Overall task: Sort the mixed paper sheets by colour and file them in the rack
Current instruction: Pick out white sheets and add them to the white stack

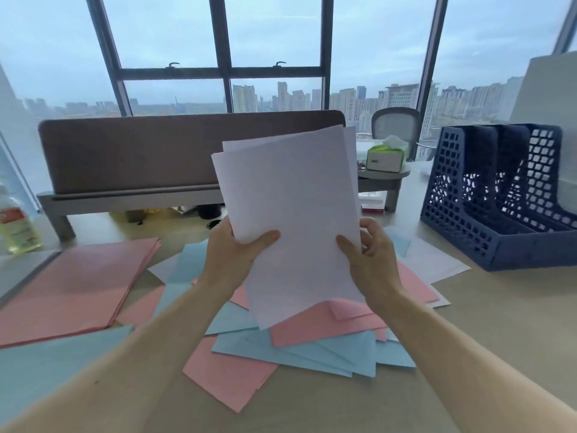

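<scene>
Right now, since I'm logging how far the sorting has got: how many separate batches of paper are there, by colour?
White stack, held up by the left hand and right hand: 1
Pink pile, on the desk at the left: 1
Blue batch, near left: 1
Mixed heap of pink, blue and white: 1
Total: 4

a brown padded partition [131,154] stands across the far edge of the pale wooden surface [499,323], and behind it a dark-framed window [220,51] looks out on high-rise buildings [346,101] under a grey sky. to the right of the partition a green and white tissue box [385,157] sits on a low grey stand [384,178], with a mesh-backed office chair [395,123] beyond it. a bottle [17,226] of yellowish liquid with a red label stands at the far left edge.
</scene>
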Tool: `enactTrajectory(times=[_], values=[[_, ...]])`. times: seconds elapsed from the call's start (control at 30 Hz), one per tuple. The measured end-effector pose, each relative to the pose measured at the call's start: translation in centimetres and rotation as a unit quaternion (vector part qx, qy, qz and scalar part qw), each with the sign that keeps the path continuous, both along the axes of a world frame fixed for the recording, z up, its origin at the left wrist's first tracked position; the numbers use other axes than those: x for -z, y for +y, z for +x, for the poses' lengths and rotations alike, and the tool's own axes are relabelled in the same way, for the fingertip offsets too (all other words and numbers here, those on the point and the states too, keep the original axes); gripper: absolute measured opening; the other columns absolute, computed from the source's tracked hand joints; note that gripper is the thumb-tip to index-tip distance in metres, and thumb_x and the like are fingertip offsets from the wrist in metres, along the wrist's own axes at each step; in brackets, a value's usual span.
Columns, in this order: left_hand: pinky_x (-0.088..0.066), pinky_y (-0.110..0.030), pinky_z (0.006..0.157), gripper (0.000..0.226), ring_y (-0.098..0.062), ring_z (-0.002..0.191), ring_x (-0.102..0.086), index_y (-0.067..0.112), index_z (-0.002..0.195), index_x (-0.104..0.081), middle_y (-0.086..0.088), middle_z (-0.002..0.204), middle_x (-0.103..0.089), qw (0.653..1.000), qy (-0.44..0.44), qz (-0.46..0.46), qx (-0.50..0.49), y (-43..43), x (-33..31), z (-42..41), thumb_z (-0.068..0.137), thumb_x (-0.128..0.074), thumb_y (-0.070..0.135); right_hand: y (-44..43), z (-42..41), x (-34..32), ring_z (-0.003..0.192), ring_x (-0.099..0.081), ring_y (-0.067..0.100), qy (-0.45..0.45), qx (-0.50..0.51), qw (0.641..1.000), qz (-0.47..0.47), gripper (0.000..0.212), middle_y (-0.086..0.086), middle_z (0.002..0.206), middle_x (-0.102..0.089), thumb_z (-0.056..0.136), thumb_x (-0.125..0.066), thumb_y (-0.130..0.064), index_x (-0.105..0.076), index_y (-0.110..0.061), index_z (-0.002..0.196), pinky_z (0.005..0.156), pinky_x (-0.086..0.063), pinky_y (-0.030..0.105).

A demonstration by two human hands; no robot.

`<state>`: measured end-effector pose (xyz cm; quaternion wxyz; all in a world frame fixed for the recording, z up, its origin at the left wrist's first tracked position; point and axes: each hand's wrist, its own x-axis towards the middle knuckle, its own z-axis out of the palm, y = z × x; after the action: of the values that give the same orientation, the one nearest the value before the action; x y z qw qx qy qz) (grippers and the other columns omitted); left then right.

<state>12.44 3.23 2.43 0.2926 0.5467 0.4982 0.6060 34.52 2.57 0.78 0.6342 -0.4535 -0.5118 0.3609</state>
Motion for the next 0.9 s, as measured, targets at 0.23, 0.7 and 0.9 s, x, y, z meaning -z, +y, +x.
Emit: enactTrajectory(times=[0.23,0.7,0.9], values=[[-0.057,-0.028,0.07,0.034,-0.011,0.085,-0.072,0.018,0.105,-0.071,0.006,0.096,-0.075,0.997,-0.025,0.06,-0.042,0.3,-0.9,0.2,0.076,-0.088,0.025,0.0,-1.0,-0.7,0.089,-0.073,0.025,0.015,-0.022,1.0,0.009,0.022,0.004,0.1,-0.076,0.094,-0.062,-0.001,-0.06,-0.018,0.107,0.077,-0.062,0.04],[-0.052,-0.026,0.093,0.035,-0.003,0.107,-0.066,0.028,0.129,-0.058,0.013,0.117,-0.07,0.989,0.073,-0.098,0.084,-2.7,3.8,-3.4,0.098,-0.056,0.012,0.2,-3.1,2.3,0.099,-0.063,0.027,-0.156,0.014,0.985,-0.073,0.016,0.004,0.11,-0.067,0.102,-0.046,-0.018,-0.051,-0.022,0.117,0.083,-0.051,0.041],[-0.051,-0.036,0.092,0.025,-0.024,0.108,-0.065,0.02,0.123,-0.064,0.001,0.118,-0.069,0.983,0.043,-0.168,-0.067,-3.9,0.1,-15.5,0.098,-0.061,0.023,1.4,-14.8,-1.0,0.08,-0.068,0.019,-0.188,-0.046,0.979,-0.062,0.009,0.001,0.09,-0.072,0.095,-0.058,-0.017,-0.063,-0.019,0.102,0.075,-0.054,0.036]])
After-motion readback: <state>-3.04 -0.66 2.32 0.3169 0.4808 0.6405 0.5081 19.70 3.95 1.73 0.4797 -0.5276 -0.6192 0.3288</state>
